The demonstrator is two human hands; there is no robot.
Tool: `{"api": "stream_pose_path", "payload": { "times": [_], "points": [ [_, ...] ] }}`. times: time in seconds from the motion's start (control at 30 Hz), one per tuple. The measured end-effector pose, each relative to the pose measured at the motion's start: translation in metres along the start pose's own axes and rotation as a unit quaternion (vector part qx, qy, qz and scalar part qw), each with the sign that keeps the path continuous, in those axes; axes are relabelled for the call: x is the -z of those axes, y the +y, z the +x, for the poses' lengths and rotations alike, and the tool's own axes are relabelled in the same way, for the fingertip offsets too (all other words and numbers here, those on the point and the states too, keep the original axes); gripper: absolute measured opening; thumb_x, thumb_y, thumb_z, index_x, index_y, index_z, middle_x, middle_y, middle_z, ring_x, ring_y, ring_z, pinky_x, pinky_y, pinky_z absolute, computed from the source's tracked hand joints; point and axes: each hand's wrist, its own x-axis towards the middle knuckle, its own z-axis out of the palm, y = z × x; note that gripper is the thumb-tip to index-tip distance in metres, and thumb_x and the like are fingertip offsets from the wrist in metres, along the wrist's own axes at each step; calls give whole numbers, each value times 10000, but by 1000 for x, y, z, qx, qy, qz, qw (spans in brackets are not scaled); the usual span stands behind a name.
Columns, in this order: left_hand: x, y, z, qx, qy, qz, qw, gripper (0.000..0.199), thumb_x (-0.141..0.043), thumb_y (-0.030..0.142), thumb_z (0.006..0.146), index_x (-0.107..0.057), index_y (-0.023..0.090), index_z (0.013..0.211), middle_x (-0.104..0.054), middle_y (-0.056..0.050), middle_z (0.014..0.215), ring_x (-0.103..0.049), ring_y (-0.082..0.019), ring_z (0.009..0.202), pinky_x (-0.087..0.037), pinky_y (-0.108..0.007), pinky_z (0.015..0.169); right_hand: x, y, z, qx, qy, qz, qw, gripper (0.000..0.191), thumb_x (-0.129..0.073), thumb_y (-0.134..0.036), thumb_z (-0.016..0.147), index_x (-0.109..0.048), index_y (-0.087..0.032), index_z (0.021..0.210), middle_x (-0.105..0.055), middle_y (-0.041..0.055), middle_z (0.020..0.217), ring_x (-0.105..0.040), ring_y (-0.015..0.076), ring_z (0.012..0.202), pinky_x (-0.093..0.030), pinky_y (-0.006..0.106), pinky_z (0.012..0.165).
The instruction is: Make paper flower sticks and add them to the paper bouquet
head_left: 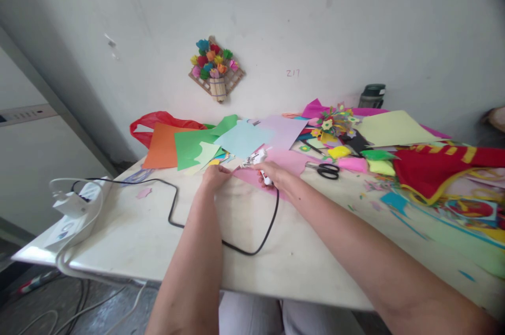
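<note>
My right hand is closed around a white glue gun with a black cord running from its handle. Close to its left is my left hand, fingers pinched together near the edge of pink paper; whatever they hold is too small to name. The pink sheet lies flat under and beside my right hand. Light blue paper and lilac paper lie just beyond the glue gun.
Black-handled scissors lie right of my hands. A power strip sits at the left table edge. Orange paper, green paper, a paper flower bunch and red felt line the back and right. A dark bottle stands by the wall.
</note>
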Motion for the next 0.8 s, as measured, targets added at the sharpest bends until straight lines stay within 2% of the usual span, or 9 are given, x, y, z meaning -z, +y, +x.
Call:
{"api": "stream_pose_path", "payload": {
  "times": [0.47,0.8],
  "points": [
    [4,2,-6,9,-5,-50,999,182,-638,251,555,-669,169,715,-652,-25,662,-580,-144,650,-417,-209,550,-3,0,1,-16,-29,-16,999,243,-510,-333,736,-396,-165,600,-435,-25,392,-424,93,306,-303,186,281],
    [1,-4,0,-8,14,-66,998,179,-650,244,524,-672,159,680,-648,-36,640,-577,-152,639,-411,-222,568,-4,0,0,-8,-34,-24,999,246,-511,-330,739,-395,-165,599,-431,-30,390,-409,85,293,-305,184,284]
  ]
}}
